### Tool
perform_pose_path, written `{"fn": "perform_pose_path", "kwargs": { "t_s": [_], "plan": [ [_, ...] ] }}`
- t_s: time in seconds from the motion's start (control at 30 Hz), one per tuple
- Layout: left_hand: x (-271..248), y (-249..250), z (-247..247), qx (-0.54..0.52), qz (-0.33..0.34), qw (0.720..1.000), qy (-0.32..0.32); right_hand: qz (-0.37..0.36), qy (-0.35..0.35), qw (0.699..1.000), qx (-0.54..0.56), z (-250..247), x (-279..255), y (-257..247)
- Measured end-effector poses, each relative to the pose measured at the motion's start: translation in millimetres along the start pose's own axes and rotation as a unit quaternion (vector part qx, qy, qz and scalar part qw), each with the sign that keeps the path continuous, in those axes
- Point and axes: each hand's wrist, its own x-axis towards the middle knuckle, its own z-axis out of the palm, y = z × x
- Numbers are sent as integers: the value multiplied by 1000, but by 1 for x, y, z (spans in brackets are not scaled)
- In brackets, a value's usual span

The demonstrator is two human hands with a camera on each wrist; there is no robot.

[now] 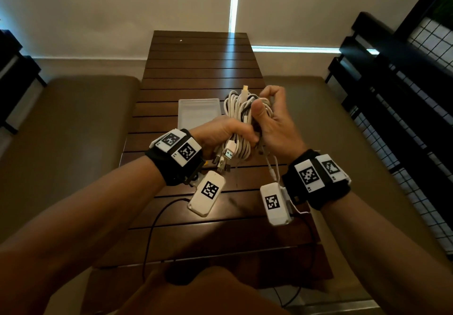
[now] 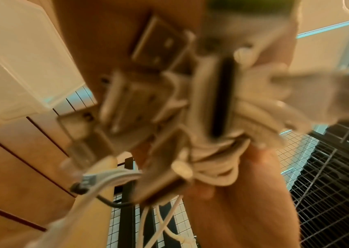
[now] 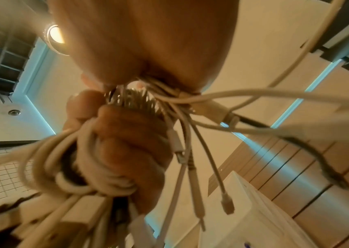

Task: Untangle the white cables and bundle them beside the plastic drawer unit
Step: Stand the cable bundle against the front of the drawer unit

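Observation:
A coiled bundle of white cables [image 1: 239, 116] is held up above the wooden slatted table [image 1: 196, 69]. My left hand [image 1: 220, 136] grips the bundle's lower middle, and USB plugs [image 1: 226, 156] hang below its fist. My right hand [image 1: 269, 118] grips the bundle's right side, thumb pressed across the strands. The clear plastic drawer unit [image 1: 198, 112] stands on the table just behind and left of the bundle. The left wrist view shows blurred plugs and cables [image 2: 190, 109] close up. In the right wrist view, fingers [image 3: 126, 134] wrap the cables [image 3: 88, 167] and loose plug ends dangle.
Cushioned benches [image 1: 68, 123] flank the table on both sides. A black metal grid rack [image 1: 404, 106] stands at the right. A thin black cord [image 1: 157, 219] runs over the table's near end. The drawer unit [image 3: 254, 209] shows at the lower right of the right wrist view.

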Motion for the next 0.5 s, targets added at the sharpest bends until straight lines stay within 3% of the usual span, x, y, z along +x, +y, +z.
{"fn": "perform_pose_path", "kwargs": {
  "t_s": [0.23, 0.5],
  "plan": [
    [-4, -7, 7, 16, -33, 999, 8, 58, 49, 996, -55, 11, -1, 8],
    [-4, -12, 7, 51, -74, 995, 50, 107, 5, 989, -102, 12, -2, 10]
  ]
}}
